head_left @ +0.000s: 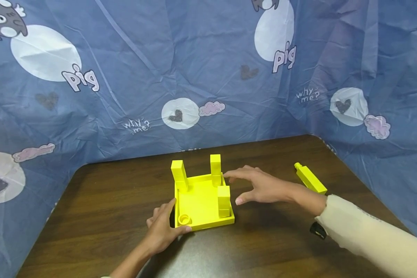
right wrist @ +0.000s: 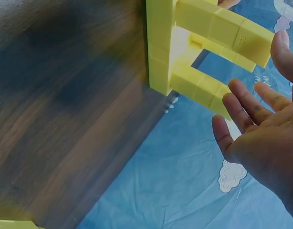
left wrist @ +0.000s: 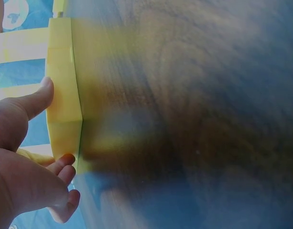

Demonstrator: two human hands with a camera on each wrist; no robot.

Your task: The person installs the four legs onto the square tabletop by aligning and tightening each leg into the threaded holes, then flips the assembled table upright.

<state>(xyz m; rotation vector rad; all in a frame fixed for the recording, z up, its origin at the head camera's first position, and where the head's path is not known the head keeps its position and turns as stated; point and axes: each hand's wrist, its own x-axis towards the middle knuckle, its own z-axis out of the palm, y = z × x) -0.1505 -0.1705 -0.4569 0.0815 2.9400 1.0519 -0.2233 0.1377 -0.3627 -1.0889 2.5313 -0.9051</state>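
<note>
A yellow square tabletop (head_left: 199, 199) with a raised rim lies upside down on the table. Three block legs stand up from it: a far left leg (head_left: 179, 175), a far right leg (head_left: 216, 169) and a near right leg (head_left: 224, 201). Its near left corner has a round socket (head_left: 184, 219) with no leg in it. My left hand (head_left: 161, 229) grips that corner, thumb (left wrist: 39, 98) on the near wall and fingers round the left side. Beside the right-hand legs my right hand (head_left: 264, 187) is spread, thumb apart from the fingers, holding nothing.
A loose yellow leg (head_left: 311, 179) with a round peg end lies on the brown wooden table (head_left: 114, 204), beyond my right forearm. A blue printed cloth (head_left: 125, 77) hangs behind the table and along its sides. A black object (head_left: 317, 230) shows at my right sleeve.
</note>
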